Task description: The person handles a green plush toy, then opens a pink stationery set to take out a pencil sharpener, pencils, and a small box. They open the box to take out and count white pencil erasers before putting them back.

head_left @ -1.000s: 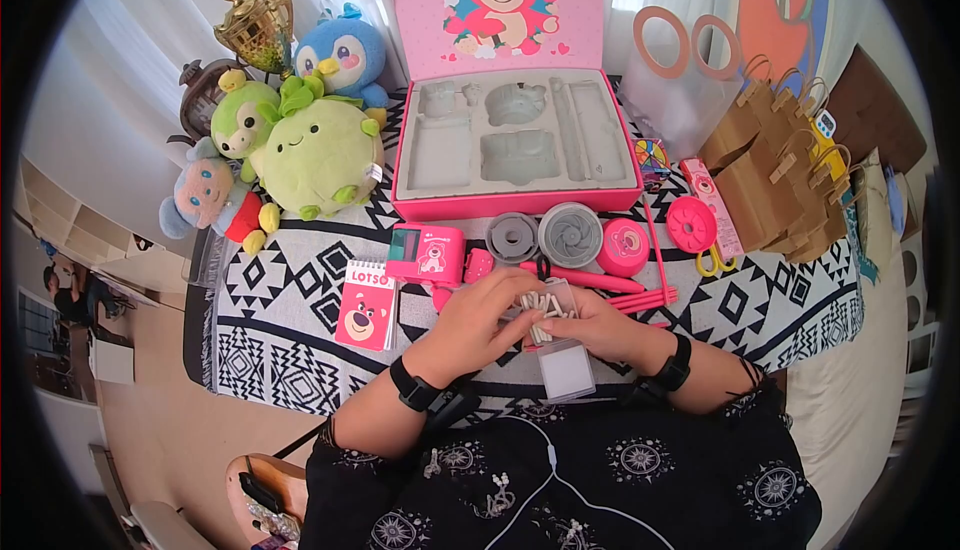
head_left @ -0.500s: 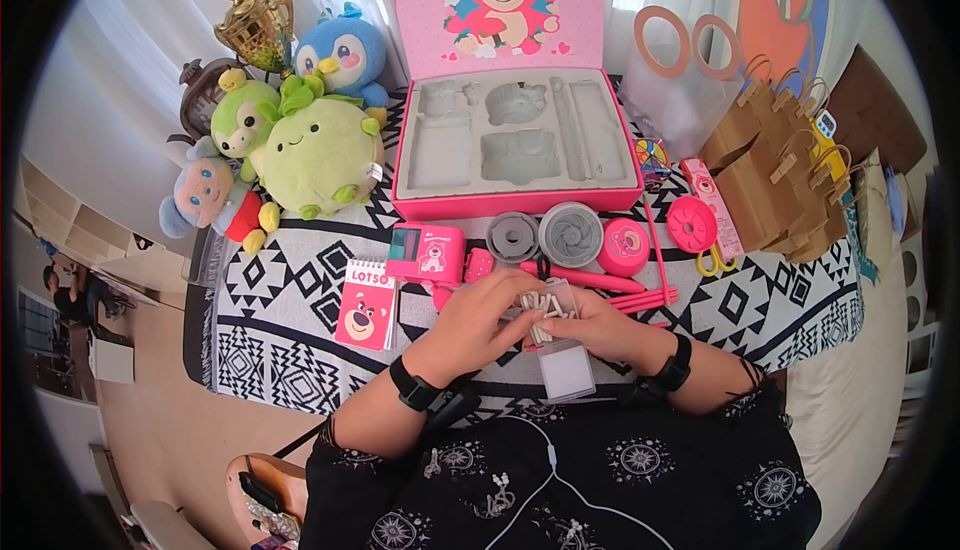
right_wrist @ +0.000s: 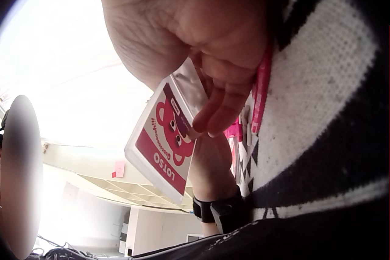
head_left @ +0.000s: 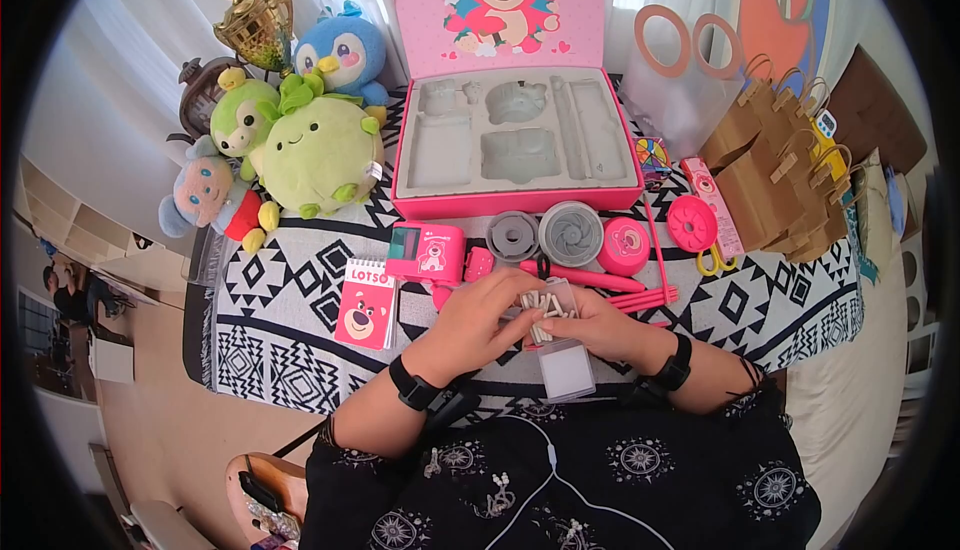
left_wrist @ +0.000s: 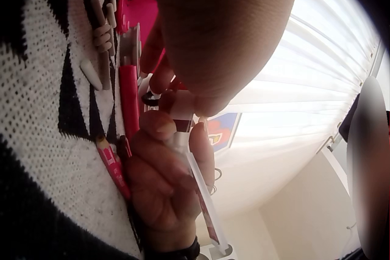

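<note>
Both hands meet over a small clear plastic case [head_left: 562, 295] filled with short whitish sticks [head_left: 541, 304]. The right hand [head_left: 602, 325] grips the case with curled fingers. The left hand [head_left: 487, 317] is at its other side, fingers bent and thumb at the sticks; whether it pinches one is hidden. The case's lid [head_left: 568, 370] hangs open toward the body. In the right wrist view the lid [right_wrist: 163, 141] shows a pink bear label, below the right hand [right_wrist: 189, 34]. The left wrist view shows the left hand [left_wrist: 213, 34] above the right hand [left_wrist: 164, 181].
Behind the hands lie a pink sharpener [head_left: 436, 254], grey round parts [head_left: 570, 235], a pink round case [head_left: 626, 247] and pink pencils [head_left: 642, 300]. A notepad [head_left: 366, 312] is at left. Farther back stand an open gift box [head_left: 515, 202], plush toys [head_left: 320, 155] and paper bags [head_left: 765, 180].
</note>
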Action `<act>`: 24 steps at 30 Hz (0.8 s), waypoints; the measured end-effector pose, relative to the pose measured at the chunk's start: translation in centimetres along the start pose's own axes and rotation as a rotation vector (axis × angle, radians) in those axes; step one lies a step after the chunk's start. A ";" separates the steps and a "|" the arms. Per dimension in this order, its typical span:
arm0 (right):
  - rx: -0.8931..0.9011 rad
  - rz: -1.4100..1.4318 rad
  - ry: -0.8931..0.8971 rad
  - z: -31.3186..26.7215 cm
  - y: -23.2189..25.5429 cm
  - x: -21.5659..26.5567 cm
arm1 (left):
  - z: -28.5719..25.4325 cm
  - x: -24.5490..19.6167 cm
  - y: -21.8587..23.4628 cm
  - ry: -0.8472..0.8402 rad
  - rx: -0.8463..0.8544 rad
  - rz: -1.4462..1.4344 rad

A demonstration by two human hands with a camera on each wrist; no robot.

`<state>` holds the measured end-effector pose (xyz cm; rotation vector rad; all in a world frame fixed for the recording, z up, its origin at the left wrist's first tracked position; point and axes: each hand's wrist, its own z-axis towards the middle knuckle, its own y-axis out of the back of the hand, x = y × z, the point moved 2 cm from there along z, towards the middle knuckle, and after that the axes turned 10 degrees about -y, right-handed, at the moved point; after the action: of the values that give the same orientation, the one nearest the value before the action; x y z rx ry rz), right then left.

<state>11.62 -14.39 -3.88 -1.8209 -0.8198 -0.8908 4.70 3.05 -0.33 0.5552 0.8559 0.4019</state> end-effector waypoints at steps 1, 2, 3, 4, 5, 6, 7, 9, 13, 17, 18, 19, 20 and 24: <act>-0.004 0.007 0.000 0.0 0.0 -0.1 | 0.0 0.0 0.0 0.001 0.000 -0.001; -0.005 0.007 -0.001 0.0 0.0 0.0 | 0.0 -0.1 0.0 0.003 0.003 -0.001; -0.001 -0.004 0.003 0.0 0.0 0.1 | 0.0 -0.1 0.1 0.005 0.006 -0.001; 0.003 -0.016 0.007 0.0 0.0 0.2 | 0.1 -0.1 0.1 0.005 0.007 -0.001; 0.004 -0.016 0.007 0.0 0.0 0.2 | 0.1 0.0 0.0 -0.004 0.002 0.001; 0.006 -0.030 0.009 0.0 0.0 0.3 | 0.1 0.0 0.0 -0.012 -0.003 0.003; 0.008 -0.043 0.012 0.0 0.0 0.3 | 0.0 -0.1 0.1 -0.010 -0.003 0.002; 0.003 -0.029 0.006 -0.1 0.0 0.2 | 0.1 -0.1 0.1 0.019 0.017 -0.006; -0.034 0.002 -0.001 -0.1 -0.1 0.1 | -0.1 -0.1 -0.1 0.080 0.039 -0.019; -0.021 0.004 -0.009 0.0 0.0 0.0 | 0.0 -0.3 0.0 0.102 0.055 -0.025; -0.024 0.011 -0.014 -0.1 -0.1 0.0 | 0.0 -0.3 0.0 0.102 0.058 -0.016; -0.026 0.018 -0.019 -0.1 -0.1 0.0 | 0.0 -0.3 0.0 0.102 0.060 -0.017; -0.027 0.019 -0.020 -0.1 0.0 0.0 | -0.1 -0.3 -0.1 0.101 0.057 -0.019; -0.013 -0.010 -0.003 0.0 0.0 -0.1 | -0.1 -0.3 -0.1 0.089 0.057 -0.005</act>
<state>11.61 -14.40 -3.96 -1.8310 -0.8271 -0.9018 4.50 2.88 -0.26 0.5908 0.9569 0.4007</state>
